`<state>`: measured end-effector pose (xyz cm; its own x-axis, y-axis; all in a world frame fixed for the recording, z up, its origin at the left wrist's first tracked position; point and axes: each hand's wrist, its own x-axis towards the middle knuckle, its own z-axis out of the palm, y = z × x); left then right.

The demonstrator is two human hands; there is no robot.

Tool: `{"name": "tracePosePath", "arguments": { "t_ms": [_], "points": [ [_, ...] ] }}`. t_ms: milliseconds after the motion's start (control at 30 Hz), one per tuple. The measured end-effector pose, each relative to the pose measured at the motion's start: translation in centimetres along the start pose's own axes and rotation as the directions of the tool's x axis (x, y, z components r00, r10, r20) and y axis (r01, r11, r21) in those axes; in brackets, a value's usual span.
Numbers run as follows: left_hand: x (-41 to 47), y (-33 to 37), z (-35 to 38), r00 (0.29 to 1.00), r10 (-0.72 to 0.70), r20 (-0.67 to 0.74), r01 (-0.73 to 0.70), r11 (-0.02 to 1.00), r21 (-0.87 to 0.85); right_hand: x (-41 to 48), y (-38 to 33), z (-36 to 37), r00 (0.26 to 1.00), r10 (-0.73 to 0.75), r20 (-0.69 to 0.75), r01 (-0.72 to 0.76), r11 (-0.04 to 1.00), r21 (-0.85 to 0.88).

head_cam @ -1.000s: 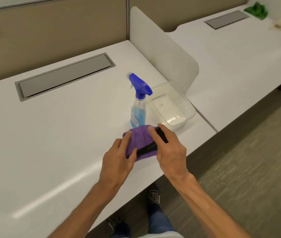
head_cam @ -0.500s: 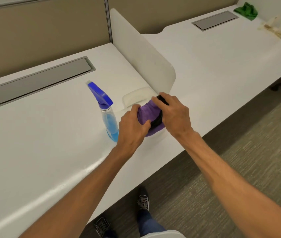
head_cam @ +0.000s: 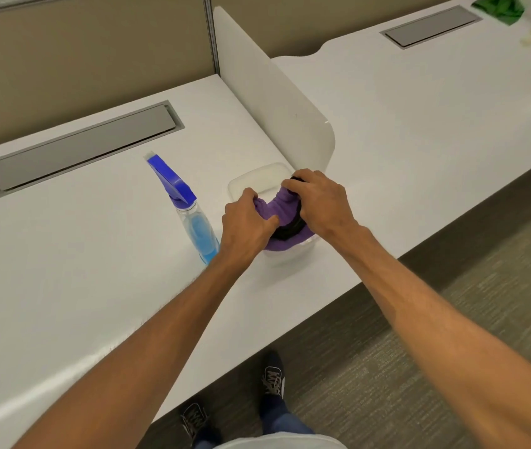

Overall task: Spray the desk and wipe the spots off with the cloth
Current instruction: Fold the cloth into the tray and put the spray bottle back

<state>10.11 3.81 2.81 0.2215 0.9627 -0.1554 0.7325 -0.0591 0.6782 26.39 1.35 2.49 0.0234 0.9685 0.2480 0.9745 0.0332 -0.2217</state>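
Both hands grip the purple cloth [head_cam: 282, 205], which has a black band, over a clear tub [head_cam: 257, 178]. The left hand [head_cam: 246, 226] has its fingers curled round the cloth's left end; the right hand [head_cam: 320, 205] clamps down on its far and right side. The cloth sits bunched over the tub's near half; whether it touches the bottom cannot be told.

The tub stands near the desk's [head_cam: 79, 254] right front corner, close to the front edge. Its far right corner is just beside the rounded end of the white divider [head_cam: 270, 102] that runs along the desk's right edge. The spray bottle [head_cam: 189, 212], blue head and blue liquid, stands upright just left of the left wrist, a little nearer the front edge than the middle of the desk.

Left of the bottle the desk lies bare out to the left edge, and back as far as a grey cable hatch [head_cam: 86, 147] near the back edge. Beyond the divider a second desk [head_cam: 419, 124] carries a green rag [head_cam: 500, 8] at its far corner.
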Motion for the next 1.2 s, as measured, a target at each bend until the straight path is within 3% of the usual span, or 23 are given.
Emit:
{"name": "tracePosePath", "arguments": {
  "t_ms": [333,533,667,900,967,1067,1200],
  "points": [
    [0.1,-0.3,1.9,0.995,0.050,0.083,-0.063,0.985,0.163,-0.4,0.6,1.8,0.984,-0.133,0.117,0.141,0.988,-0.067],
    [0.7,-1.6,3.0,0.988,0.092,0.126,-0.140,0.881,0.452,-0.1,0.8,2.8,0.965,-0.170,0.201,0.202,0.968,-0.150],
    [1.0,-2.6,3.1,0.984,0.140,0.106,-0.175,0.818,0.548,0.4,1.0,3.4,0.961,-0.142,0.236,0.200,0.949,-0.245],
    [-0.1,-3.3,3.1,0.983,0.144,0.111,-0.182,0.804,0.566,0.0,1.2,4.2,0.974,-0.093,0.207,0.138,0.966,-0.216],
    [-0.9,-3.2,2.5,0.982,0.160,0.100,-0.189,0.835,0.518,-0.3,0.9,3.9,0.993,-0.047,0.109,0.062,0.989,-0.137],
    [-3.1,-3.5,1.0,0.983,0.183,0.022,-0.179,0.920,0.348,-1.2,-0.9,2.6,0.991,0.114,-0.064,-0.097,0.970,0.223],
    [-7.9,-6.5,-1.2,0.917,0.299,-0.264,-0.228,0.936,0.268,-1.9,-5.9,1.2,0.953,0.300,0.042,-0.263,0.752,0.604]
  ]
}}
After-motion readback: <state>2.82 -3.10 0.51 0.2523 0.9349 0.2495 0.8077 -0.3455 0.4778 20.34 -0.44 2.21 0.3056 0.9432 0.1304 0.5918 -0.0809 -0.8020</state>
